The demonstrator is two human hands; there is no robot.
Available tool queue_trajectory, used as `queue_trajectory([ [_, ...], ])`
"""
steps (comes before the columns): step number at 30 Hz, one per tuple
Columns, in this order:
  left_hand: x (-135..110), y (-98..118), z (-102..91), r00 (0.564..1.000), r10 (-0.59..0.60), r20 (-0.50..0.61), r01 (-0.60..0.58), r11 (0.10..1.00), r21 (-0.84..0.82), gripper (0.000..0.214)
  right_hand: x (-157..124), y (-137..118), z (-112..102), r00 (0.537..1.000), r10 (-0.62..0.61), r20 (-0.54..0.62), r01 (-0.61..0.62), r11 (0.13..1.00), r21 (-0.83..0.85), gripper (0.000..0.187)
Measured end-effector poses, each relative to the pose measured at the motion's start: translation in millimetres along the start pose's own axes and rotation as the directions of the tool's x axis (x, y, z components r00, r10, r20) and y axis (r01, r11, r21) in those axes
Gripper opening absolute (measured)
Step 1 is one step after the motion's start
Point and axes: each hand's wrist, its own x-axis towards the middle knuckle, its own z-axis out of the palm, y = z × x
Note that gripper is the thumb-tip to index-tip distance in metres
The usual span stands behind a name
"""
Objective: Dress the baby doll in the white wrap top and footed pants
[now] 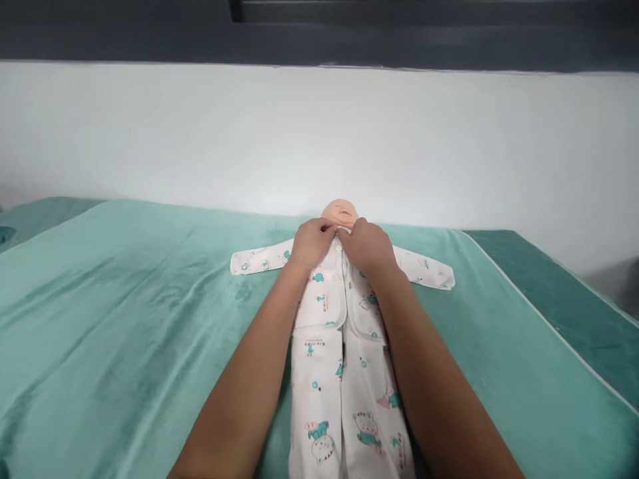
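Observation:
A baby doll (340,211) lies on its back on a teal blanket (124,299), head away from me, arms stretched out to both sides. It wears a white sleepsuit (344,359) printed with teal animals. My left hand (312,243) and my right hand (368,247) meet at the sleepsuit's collar just under the doll's chin. The fingers of both hands are closed, pinching the neckline fabric. My forearms run along the doll's body and cover part of the suit's front.
The blanket covers a wide flat surface, with a darker teal layer (564,299) showing at the right edge. A white wall (319,140) rises right behind the doll's head. A dark band runs along the top.

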Motion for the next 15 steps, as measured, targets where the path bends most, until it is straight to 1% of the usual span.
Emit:
queue_trajectory([
  [1, 0.7, -0.3, 1.2, 1.000, -0.002, 0.013, 0.002, 1.000, -0.002, 0.012, 2.7, 2.3, 0.7, 1.000, -0.003, -0.001, 0.003, 1.000, 0.017, 0.023],
  [3, -0.2, -0.1, 3.0, 1.000, -0.016, 0.022, 0.016, 1.000, 0.001, 0.009, 6.1, 8.8, 1.9, 1.000, -0.014, 0.003, 0.014, 0.994, 0.105, 0.017],
  [6, -3.8, 1.7, 4.6, 1.000, -0.007, -0.027, 0.007, 1.000, 0.018, 0.008, 8.4, 16.6, 3.6, 0.999, -0.014, -0.034, 0.024, 0.946, 0.323, 0.019],
  [8, -6.1, 4.2, 5.3, 0.997, 0.037, -0.065, -0.037, 0.999, 0.007, 0.007, 8.6, 18.3, 5.1, 0.996, -0.005, -0.090, 0.048, 0.879, 0.474, 0.016],
  [10, -7.7, 7.9, 6.5, 0.995, 0.041, -0.085, -0.048, 0.996, -0.077, 0.006, 7.7, 17.8, 7.2, 0.992, -0.008, -0.123, 0.079, 0.804, 0.590, 0.014],
  [13, -8.7, 13.2, 9.5, 0.993, -0.034, -0.110, 0.008, 0.974, -0.228, 0.007, 4.8, 17.0, 10.5, 0.992, -0.005, -0.126, 0.093, 0.701, 0.707, 0.015],
  [15, -8.6, 14.0, 11.5, 0.990, -0.065, -0.128, 0.031, 0.967, -0.255, 0.007, 2.8, 17.7, 12.2, 0.994, 0.019, -0.112, 0.075, 0.632, 0.772, 0.016],
])
